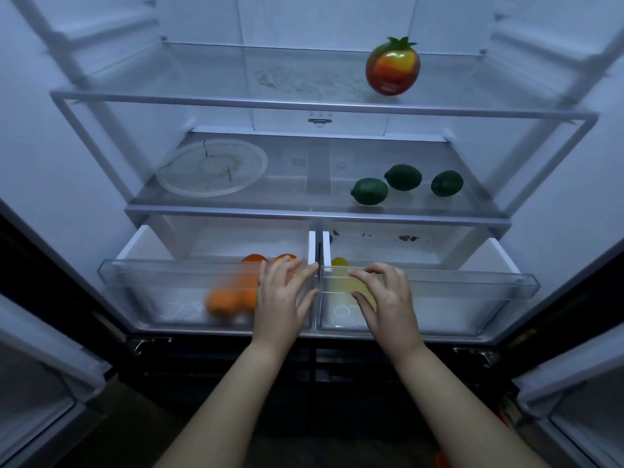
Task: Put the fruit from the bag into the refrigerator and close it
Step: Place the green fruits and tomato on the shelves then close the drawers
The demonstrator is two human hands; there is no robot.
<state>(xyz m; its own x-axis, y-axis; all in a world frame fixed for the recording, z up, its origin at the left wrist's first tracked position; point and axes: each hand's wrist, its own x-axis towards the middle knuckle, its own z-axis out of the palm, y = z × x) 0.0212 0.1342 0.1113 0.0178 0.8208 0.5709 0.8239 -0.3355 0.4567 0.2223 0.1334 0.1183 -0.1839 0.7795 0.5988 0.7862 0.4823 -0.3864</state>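
Head view: the fruit looks largely stowed. A red-yellow fruit [392,67] sits on the top shelf at upper right, three limes [403,177] on the middle shelf at right, oranges [233,295] in the left drawer [152,265], and a yellow fruit [339,262] in the right drawer [472,275]. The bag is not visible. Both drawers are pulled out and the doors are open, so closing remains. At lower centre, the left hand [283,292] and right hand [385,295] reach forward with fingers spread against the drawer fronts, gripping nothing.

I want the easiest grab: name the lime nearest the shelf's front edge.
The left lime of the three; the middle lime and right lime sit farther back.
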